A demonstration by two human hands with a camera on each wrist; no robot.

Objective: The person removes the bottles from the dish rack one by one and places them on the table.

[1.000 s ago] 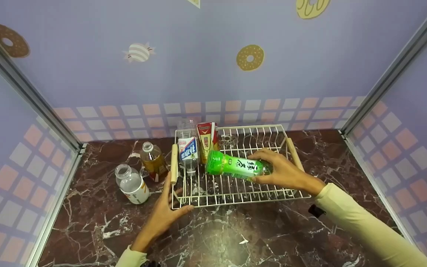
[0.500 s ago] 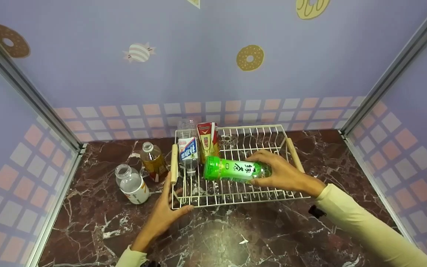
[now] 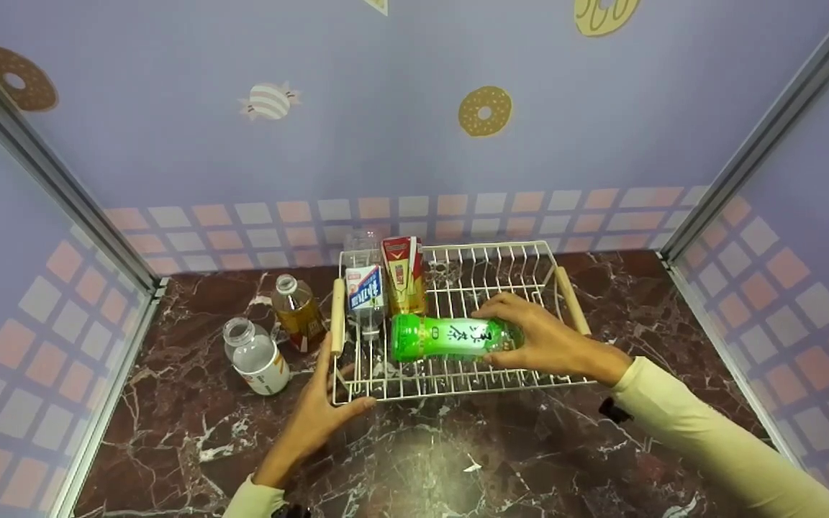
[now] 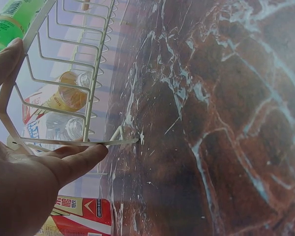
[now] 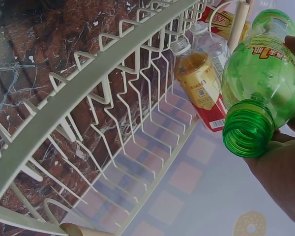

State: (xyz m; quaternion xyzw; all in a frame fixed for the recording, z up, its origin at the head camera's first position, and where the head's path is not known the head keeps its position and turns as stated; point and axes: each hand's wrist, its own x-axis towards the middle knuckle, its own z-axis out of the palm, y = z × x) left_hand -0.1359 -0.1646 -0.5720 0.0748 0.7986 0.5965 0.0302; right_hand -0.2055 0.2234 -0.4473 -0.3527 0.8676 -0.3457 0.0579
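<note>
My right hand grips a green tea bottle near its neck end. The bottle lies nearly level over the wire rack, its base pointing left. In the right wrist view its green mouth has no cap. My left hand holds the rack's front left corner, with the thumb at the top rail and fingers against the lower wire. Inside the rack at the left, a clear bottle with a white-blue label and a red-yellow bottle stand mouth down.
Left of the rack, an amber-labelled bottle and a clear bottle with a white label stand upright on the marbled tabletop. The rack has wooden handles, one on the left and one on the right. A patterned wall rises behind.
The green tea bottle's base end has swung toward me and slightly left, so the bottle is now nearly parallel to the rack's front. My left hand has kept its place on the rack.
</note>
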